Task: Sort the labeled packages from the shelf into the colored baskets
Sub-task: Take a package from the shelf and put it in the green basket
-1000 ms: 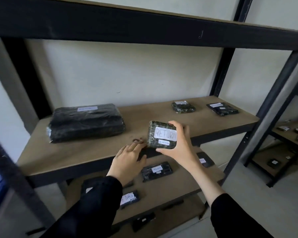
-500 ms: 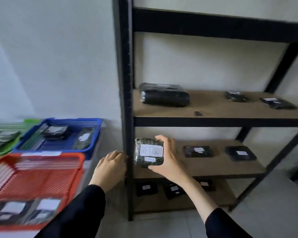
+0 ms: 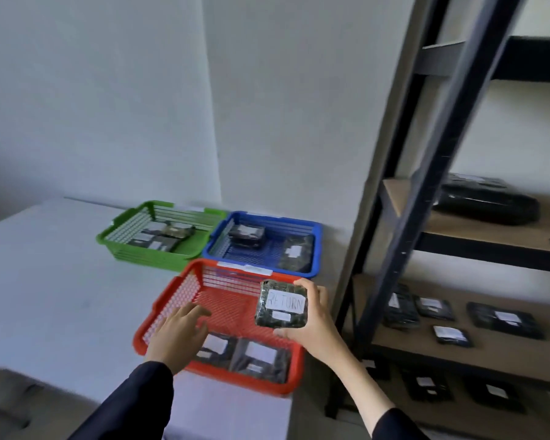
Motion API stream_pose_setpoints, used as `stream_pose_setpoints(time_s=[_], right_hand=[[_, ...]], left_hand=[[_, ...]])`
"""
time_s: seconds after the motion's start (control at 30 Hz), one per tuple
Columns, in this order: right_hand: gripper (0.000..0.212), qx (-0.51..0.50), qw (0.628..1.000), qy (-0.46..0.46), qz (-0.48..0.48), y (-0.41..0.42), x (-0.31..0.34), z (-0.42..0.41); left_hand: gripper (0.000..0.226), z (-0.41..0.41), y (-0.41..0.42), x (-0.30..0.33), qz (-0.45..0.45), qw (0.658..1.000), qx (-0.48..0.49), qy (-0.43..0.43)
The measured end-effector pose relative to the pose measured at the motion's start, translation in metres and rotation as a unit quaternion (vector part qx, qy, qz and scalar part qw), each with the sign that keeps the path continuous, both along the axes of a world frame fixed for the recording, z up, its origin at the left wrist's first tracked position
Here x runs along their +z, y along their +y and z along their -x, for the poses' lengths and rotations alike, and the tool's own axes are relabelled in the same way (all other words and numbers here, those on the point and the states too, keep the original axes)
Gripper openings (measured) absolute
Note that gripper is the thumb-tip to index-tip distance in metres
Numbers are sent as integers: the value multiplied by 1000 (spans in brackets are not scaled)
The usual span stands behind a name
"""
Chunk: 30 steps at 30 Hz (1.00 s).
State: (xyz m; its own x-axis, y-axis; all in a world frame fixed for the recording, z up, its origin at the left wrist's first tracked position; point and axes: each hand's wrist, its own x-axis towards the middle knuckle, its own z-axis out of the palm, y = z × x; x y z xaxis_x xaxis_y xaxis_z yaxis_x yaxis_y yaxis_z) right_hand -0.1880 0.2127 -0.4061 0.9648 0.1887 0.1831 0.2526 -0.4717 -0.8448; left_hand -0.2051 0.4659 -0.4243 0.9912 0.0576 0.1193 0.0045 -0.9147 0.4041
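The person has turned away from the shelf (image 3: 404,198) toward the white surface (image 3: 45,281) at its left, so that the three baskets, which half a second ago were only at the edge of the view, now lie straight under the hands. The package (image 3: 281,303) marked RETURN has travelled with the right hand (image 3: 315,325) and now hangs in the air over the right part of the red basket (image 3: 185,290), not touching it; a second ago it was just being lifted from the middle board of the shelf. I judge that the carrying step is nearly finished and only the choice of basket and the release remain. The right hand grips the package from its right side, fingers curled over the top corner and the thumb under the bottom edge. The left hand (image 3: 180,333) holds nothing; its fingers are loosely spread over the left part of the red basket, pointing to about 1 o'clock. The package is almost square, so its long axis is hard to tell; the label faces up toward the viewer and the word reads from 9 to 3 o'clock, slightly tilted. The green basket (image 3: 115,231) lies at 11 o'clock from the red one and the blue basket (image 3: 316,246) at 12 to 1 o'clock; all three hold packages already.
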Motion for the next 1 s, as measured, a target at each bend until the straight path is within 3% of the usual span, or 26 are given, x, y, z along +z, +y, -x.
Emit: stream_pose_setpoints(time_s=[0.17, 0.43, 0.67, 0.9, 1.0], right_hand=[[83, -10, 998, 38, -40, 71, -19, -1], [79, -19, 974, 168, -149, 108, -36, -10], [76, -19, 971, 182, -156, 130, -48, -36], [48, -67, 975, 136, -162, 145, -54, -69], [21, -93, 974, 115, -169, 151, -70, -82]], left_hand=[[31, 1, 66, -12, -6, 1000, 23, 7], [47, -8, 100, -31, 33, 996, 24, 75], [48, -43, 107, -31, 27, 996, 15, 89], [52, -94, 118, -40, -15, 995, 26, 99], [53, -107, 119, -46, -11, 993, 22, 117]])
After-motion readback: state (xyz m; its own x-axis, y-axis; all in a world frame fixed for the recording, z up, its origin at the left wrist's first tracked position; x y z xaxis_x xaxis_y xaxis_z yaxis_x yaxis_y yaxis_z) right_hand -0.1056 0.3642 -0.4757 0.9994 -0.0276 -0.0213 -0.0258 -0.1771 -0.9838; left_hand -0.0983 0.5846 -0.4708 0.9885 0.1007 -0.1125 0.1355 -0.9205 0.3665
